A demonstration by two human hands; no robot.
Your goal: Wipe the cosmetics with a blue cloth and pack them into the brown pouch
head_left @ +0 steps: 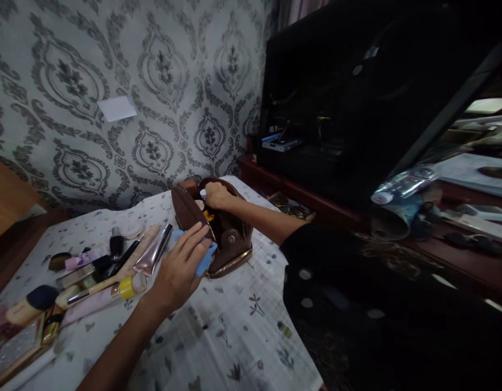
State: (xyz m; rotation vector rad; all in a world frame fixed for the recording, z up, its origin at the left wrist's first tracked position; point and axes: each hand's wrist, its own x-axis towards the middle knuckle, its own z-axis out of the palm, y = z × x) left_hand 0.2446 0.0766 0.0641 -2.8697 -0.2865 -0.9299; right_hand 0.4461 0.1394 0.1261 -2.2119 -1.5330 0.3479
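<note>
Here, rounded brown leather pouch, soft blue cloth

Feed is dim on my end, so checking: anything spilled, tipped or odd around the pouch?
No spill shows. The brown pouch lies tipped on its side, mouth open, the right hand reaching in and the left hand pressing a blue cloth to its rim. Makeup items lie loosely heaped to its left.

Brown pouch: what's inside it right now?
In the open brown pouch the right hand grips a small white-capped item; something yellow shows beneath. The left hand presses a blue cloth on its edge. Deeper contents are hidden.
</note>
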